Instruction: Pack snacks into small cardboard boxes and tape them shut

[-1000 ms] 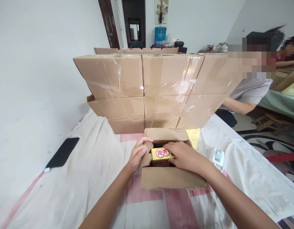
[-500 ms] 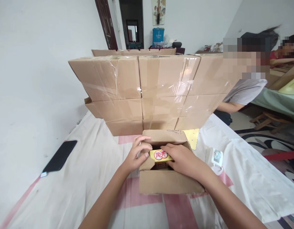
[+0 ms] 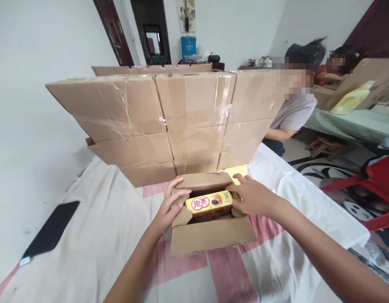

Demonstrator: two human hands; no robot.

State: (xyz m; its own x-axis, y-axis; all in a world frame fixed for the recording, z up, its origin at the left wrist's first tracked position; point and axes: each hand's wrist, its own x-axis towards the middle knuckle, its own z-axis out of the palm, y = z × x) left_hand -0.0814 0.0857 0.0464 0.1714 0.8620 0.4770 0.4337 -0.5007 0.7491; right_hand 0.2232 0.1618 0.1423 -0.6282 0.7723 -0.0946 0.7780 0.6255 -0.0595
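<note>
A small open cardboard box [image 3: 213,236] stands on the cloth in front of me with its flaps folded outward. Inside lies a yellow snack box [image 3: 224,197] with red lettering and a picture of round puffs. My left hand [image 3: 169,206] grips the cardboard box at its left side, fingers spread over the flap and thumb pressing it. At the opposite end my right hand [image 3: 253,194] holds the right flap and edge, fingers bent, just beside the end of the snack box. The box's floor is mostly hidden in shadow.
Behind the box rises a wall of taped cartons [image 3: 194,101]. A black phone-like slab [image 3: 52,227] lies at the left, and a yellow sheet [image 3: 238,170] at the cartons' foot. A person [image 3: 292,109] sits beyond at the right, near a red chair [image 3: 371,185].
My right hand has left the top of the snack box and moved to the carton's right flap, exposing the snack box's top. My left hand stays at the left flap. The view has turned right.
</note>
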